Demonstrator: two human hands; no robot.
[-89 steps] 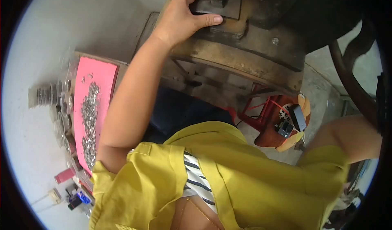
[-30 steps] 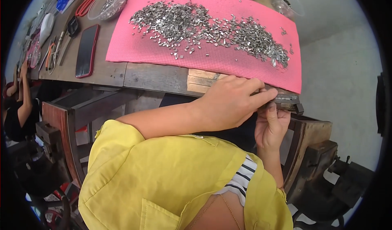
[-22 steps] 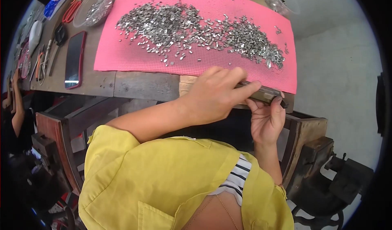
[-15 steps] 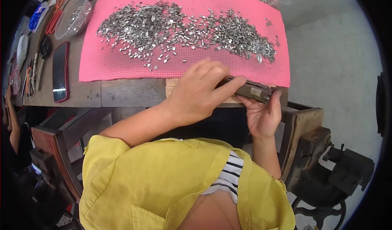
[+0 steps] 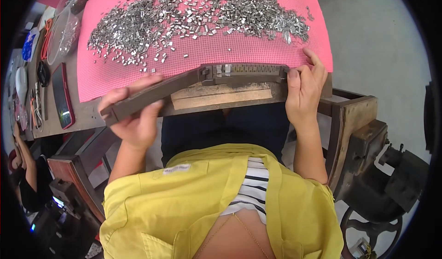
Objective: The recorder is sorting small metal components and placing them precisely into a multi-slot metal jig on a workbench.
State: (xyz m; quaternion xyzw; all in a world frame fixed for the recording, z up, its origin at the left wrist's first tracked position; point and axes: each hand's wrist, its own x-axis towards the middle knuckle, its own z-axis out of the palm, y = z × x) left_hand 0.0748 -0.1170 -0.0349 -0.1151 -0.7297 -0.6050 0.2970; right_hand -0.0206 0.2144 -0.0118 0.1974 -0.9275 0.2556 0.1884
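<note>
A long dark-brown hinged metal jig [image 5: 156, 91] spans both hands, swung out at its middle joint. Its right half shows a row of small slots, with a few shiny metal pieces [image 5: 223, 70] near the hinge. My left hand [image 5: 136, 121] grips the left half, thumb in front and fingers behind. My right hand [image 5: 304, 86] pinches the right end, its index finger raised. Just beyond, small silvery metal pieces [image 5: 133, 29] lie heaped on a pink textured mat [image 5: 198, 56].
A pale wood strip [image 5: 221, 95] lies along the bench's front edge. To the left are a red-edged phone [image 5: 63, 95], clear plastic bowls [image 5: 64, 33], orange-handled scissors [image 5: 46, 38] and hand tools. A black machine with a handwheel [image 5: 373, 231] stands at lower right. Another person's arm [image 5: 27, 158] shows at far left.
The jig has opened out from a closed bar into two angled halves. My left hand has moved left with one half; my right hand has risen slightly with the other end.
</note>
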